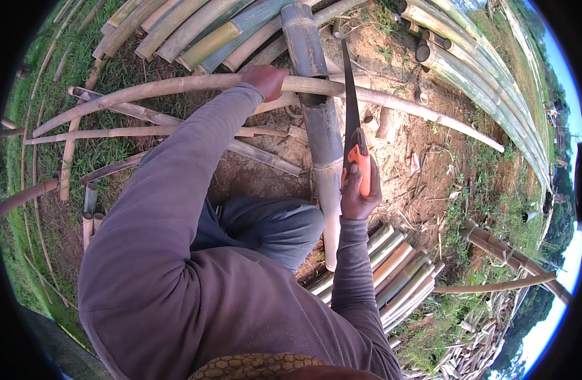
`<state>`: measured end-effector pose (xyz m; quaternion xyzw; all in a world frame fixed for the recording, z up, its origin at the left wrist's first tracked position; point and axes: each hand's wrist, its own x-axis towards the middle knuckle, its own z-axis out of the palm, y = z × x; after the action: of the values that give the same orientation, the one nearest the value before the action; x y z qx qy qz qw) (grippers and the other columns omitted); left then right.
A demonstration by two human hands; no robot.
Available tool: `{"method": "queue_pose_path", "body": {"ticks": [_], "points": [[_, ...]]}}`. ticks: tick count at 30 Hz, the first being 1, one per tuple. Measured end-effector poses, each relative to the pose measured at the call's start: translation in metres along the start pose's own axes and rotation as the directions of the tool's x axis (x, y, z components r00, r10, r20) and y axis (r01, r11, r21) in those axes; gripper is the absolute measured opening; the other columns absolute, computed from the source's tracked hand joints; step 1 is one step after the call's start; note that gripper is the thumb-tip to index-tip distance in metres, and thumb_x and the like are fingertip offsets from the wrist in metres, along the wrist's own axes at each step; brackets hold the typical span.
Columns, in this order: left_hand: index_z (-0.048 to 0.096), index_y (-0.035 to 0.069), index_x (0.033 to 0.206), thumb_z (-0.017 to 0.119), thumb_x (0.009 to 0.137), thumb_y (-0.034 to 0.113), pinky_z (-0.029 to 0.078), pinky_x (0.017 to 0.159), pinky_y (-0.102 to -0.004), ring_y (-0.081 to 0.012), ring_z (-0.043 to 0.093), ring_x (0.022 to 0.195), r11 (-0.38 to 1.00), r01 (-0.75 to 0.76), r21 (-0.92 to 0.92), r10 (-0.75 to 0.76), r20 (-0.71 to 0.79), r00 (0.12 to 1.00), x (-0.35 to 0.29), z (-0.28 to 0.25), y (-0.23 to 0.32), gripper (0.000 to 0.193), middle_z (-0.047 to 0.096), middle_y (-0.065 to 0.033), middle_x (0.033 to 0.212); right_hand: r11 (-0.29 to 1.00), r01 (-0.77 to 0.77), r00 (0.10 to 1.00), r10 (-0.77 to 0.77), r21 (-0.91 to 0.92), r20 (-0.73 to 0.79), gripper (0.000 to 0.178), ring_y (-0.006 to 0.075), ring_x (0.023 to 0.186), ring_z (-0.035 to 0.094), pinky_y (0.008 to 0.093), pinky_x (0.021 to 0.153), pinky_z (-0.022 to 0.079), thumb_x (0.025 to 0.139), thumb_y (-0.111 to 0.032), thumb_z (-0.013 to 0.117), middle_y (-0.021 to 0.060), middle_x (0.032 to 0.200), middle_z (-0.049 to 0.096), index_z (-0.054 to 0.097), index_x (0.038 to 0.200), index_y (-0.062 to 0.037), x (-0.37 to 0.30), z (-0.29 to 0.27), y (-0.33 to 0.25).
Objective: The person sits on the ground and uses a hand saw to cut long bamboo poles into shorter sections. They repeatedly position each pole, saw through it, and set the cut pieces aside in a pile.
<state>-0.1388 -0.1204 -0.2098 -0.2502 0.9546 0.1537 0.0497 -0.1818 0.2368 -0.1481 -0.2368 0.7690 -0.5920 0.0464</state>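
My left hand (266, 82) is closed around a long, thin bamboo pole (183, 84). The pole lies crosswise over a thick grey bamboo trunk (324, 136), in a dark notch cut near the trunk's middle. In my right hand (359, 197) is a handsaw (363, 161), gripped by its orange and black handle. Its dark blade points away from me and crosses the pole just right of the trunk. Whether the teeth have entered the pole I cannot tell.
Cut bamboo poles (208, 43) are piled at the far left, more long poles (487, 76) at the far right. Short bamboo lengths (402, 272) lie stacked beside my right forearm. Loose sticks (259, 155) lie under the pole. Offcuts (474, 345) are heaped at the lower right.
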Motion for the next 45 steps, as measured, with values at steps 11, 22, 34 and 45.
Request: {"method": "queue_pose_path", "body": {"ticks": [11, 22, 34, 45], "points": [[0.071, 0.013, 0.129, 0.073, 0.088, 0.021, 0.058, 0.096, -0.0501, -0.0377, 0.074, 0.108, 1.0, 0.005, 0.0, -0.005, 0.153, 0.988, 0.002, -0.012, 0.011, 0.041, 0.078, -0.0169, 0.114, 0.994, -0.09, 0.996, 0.09, 0.058, 0.006, 0.037, 0.0066, 0.077, 0.062, 0.0246, 0.068, 0.053, 0.106, -0.015, 0.069, 0.0061, 0.099, 0.073, 0.065, 0.136, 0.0057, 0.045, 0.026, -0.004], [0.073, 0.012, 0.129, 0.077, 0.083, 0.024, 0.058, 0.095, -0.048, -0.0369, 0.075, 0.106, 1.0, -0.005, -0.024, 0.009, 0.183, 0.983, 0.004, -0.008, 0.002, 0.047, 0.078, -0.0168, 0.114, 0.988, -0.123, 0.992, 0.12, 0.092, 0.034, 0.05, 0.006, 0.067, 0.06, 0.0207, 0.06, 0.05, 0.106, -0.026, 0.068, 0.0108, 0.109, 0.074, 0.06, 0.144, 0.0059, -0.07, -0.049, -0.047], [0.064, 0.009, 0.128, 0.084, 0.08, 0.03, 0.057, 0.097, -0.0492, -0.0352, 0.071, 0.113, 0.99, -0.143, -0.001, 0.143, -0.052, 0.988, 0.003, 0.004, -0.004, 0.056, 0.074, -0.0154, 0.113, 0.991, -0.062, 0.995, 0.052, 0.12, 0.084, 0.034, 0.0108, 0.074, 0.062, 0.0263, 0.068, 0.055, 0.1, -0.011, 0.076, 0.0077, 0.098, 0.066, 0.059, 0.124, 0.0058, 0.037, 0.003, -0.012], [0.065, 0.006, 0.116, 0.067, 0.093, 0.013, 0.06, 0.083, -0.0534, -0.0394, 0.076, 0.097, 0.999, -0.034, -0.011, 0.033, -0.048, 0.998, 0.007, 0.018, 0.027, 0.024, 0.077, -0.0188, 0.1, 0.997, -0.082, 0.996, 0.082, -0.006, -0.022, 0.026, 0.0071, 0.067, 0.062, 0.0235, 0.058, 0.049, 0.106, -0.021, 0.073, 0.0044, 0.087, 0.07, 0.066, 0.111, 0.0035, 0.049, 0.021, -0.026]]}}
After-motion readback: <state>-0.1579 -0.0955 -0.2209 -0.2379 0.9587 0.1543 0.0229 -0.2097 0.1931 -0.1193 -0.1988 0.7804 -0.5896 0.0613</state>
